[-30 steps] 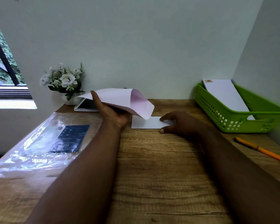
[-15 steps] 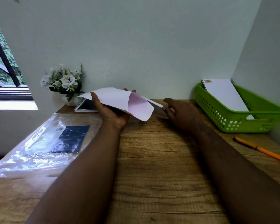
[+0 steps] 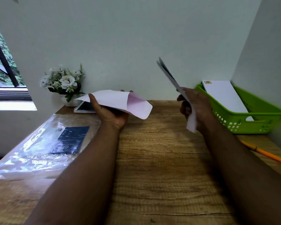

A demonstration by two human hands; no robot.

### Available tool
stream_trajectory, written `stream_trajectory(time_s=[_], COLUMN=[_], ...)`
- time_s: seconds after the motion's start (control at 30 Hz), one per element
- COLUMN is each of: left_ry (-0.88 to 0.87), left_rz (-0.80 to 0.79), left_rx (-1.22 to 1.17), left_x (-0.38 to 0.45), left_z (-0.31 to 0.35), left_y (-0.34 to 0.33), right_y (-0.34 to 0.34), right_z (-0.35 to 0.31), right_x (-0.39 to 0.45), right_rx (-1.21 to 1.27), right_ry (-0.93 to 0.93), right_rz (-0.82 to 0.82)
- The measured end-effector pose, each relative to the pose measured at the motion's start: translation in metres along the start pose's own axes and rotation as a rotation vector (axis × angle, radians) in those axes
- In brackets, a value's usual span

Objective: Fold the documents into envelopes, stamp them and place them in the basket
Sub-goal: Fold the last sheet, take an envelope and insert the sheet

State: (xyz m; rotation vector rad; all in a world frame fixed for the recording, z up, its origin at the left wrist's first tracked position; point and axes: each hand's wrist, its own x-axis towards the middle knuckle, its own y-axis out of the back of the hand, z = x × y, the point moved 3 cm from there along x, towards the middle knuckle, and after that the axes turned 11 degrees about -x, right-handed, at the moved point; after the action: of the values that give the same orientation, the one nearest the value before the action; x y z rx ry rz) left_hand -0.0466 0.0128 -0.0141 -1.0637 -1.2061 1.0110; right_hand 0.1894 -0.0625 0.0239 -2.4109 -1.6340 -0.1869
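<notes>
My left hand [image 3: 111, 113] grips a white envelope [image 3: 118, 101] from below, held above the desk with its flap open and drooping to the right, pinkish inside. My right hand [image 3: 195, 105] pinches a folded white document [image 3: 170, 78] that stands nearly on edge, its top pointing up and left, its lower end sticking out below my palm. The document is blurred by motion. To the right, a green basket [image 3: 250, 122] holds one white stamped envelope [image 3: 224, 95] leaning against its back wall.
A clear plastic pack with a dark blue insert [image 3: 55, 140] lies on the wooden desk [image 3: 161, 168] at the left. A spiral notebook [image 3: 83, 108] and a pot of white flowers [image 3: 63, 82] sit at the back. An orange pencil [image 3: 266, 154] lies at the right edge.
My right hand has picked the folded document up off the desk and raised it to the right, tilting it on edge. My left hand kept hold of the envelope, almost still.
</notes>
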Motion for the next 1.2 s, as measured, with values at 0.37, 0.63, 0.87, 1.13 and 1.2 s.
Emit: stream_trajectory(time_s=[0.37, 0.63, 0.87, 1.13, 1.2], left_ry=[-0.034, -0.026, 0.043, -0.007, 0.014], left_rz=[0.034, 0.095, 0.069, 0.073, 0.071], left_rx=[0.025, 0.074, 0.107, 0.036, 0.049], left_x=[0.006, 0.006, 0.008, 0.005, 0.002], left_z=[0.005, 0.001, -0.004, 0.001, -0.003], left_y=[0.005, 0.006, 0.008, 0.005, 0.003], right_y=[-0.002, -0.021, -0.043, -0.004, -0.018], right_z=[0.013, 0.011, 0.003, 0.006, 0.005], right_x=[-0.012, -0.02, -0.025, -0.024, -0.026], right_rx=[-0.328, -0.615, -0.437, -0.217, -0.068], right_ry=[-0.119, 0.078, 0.087, -0.159, -0.128], right_rz=[-0.323, -0.213, -0.33, -0.721, -0.604])
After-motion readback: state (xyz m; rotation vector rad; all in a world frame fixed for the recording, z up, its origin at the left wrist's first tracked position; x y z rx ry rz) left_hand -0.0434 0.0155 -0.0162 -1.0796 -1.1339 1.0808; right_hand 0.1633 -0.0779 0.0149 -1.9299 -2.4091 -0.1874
